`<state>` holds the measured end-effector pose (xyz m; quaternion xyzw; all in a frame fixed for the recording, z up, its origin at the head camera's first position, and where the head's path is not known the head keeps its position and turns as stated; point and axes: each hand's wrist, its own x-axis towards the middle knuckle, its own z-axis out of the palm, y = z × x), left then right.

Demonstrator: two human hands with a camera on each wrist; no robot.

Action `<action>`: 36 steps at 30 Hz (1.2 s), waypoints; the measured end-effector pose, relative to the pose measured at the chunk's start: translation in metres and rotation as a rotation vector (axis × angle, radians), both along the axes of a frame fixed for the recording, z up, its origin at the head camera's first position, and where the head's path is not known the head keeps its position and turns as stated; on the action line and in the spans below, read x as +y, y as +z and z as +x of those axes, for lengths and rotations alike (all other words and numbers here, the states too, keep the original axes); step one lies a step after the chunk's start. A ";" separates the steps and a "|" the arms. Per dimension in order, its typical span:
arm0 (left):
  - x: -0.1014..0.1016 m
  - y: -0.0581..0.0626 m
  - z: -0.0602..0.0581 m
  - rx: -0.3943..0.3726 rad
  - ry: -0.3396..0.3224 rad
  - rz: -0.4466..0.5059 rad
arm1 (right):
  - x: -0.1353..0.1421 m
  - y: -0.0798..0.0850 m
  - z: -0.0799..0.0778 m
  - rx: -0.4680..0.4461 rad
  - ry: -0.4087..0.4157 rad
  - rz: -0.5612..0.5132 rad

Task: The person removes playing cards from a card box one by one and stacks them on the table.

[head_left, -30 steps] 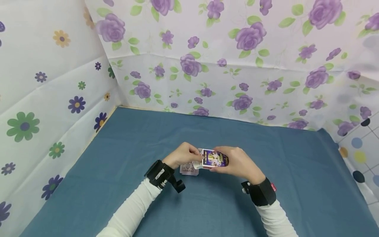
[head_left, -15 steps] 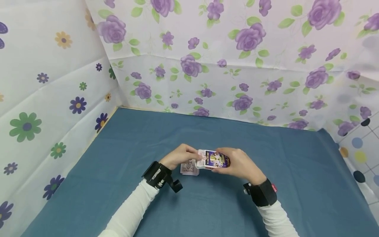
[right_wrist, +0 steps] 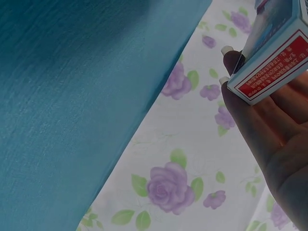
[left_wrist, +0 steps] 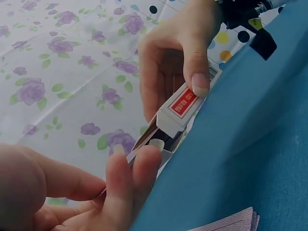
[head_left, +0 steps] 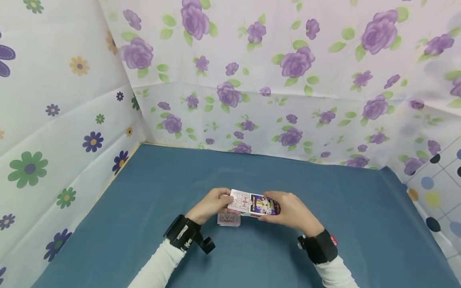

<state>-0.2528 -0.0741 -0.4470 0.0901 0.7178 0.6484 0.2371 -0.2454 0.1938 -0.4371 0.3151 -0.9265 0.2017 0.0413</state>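
Note:
My right hand (head_left: 293, 214) grips a purple and white playing-card box (head_left: 264, 205), its open end facing left. Playing cards (head_left: 240, 201) with a red-and-white patterned back stick well out of that end. Thumb and fingers of my left hand (head_left: 210, 206) pinch their outer edge. Another stack of cards (head_left: 228, 220) lies on the cloth just below. In the left wrist view, the box (left_wrist: 180, 108) shows a red label on its white side, and its lower end is near my left fingertips. The right wrist view shows the box (right_wrist: 276, 60) resting against my right fingers.
A blue cloth (head_left: 173, 168) covers the table. Behind it hangs a white sheet with purple roses (head_left: 230, 94), and a flower-patterned sheet (head_left: 29, 168) closes off the left side. A dotted, gridded sheet (head_left: 432, 200) hangs at the right.
My left hand has moved left, drawing the cards further out of the box. The right hand keeps its grip on the box. The head view has tilted up a little.

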 end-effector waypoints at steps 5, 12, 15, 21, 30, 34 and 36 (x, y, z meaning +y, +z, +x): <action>-0.003 -0.003 0.007 0.012 0.014 0.026 | 0.001 -0.003 0.005 0.006 -0.022 0.000; -0.004 -0.009 0.016 0.006 0.053 0.078 | 0.003 -0.006 0.008 -0.004 -0.036 0.013; -0.007 -0.012 0.019 0.009 0.099 0.113 | 0.004 -0.007 0.009 0.002 -0.035 0.005; -0.012 -0.015 0.016 0.004 0.268 0.146 | 0.005 -0.007 0.009 -0.007 -0.056 -0.016; -0.021 -0.019 -0.003 0.045 0.449 0.138 | 0.008 -0.004 0.004 0.028 -0.070 -0.018; -0.027 -0.024 -0.013 0.107 0.456 0.011 | 0.010 -0.004 0.002 0.030 -0.072 -0.021; -0.028 -0.027 -0.018 0.155 0.444 -0.081 | 0.010 -0.004 0.001 0.031 -0.076 -0.023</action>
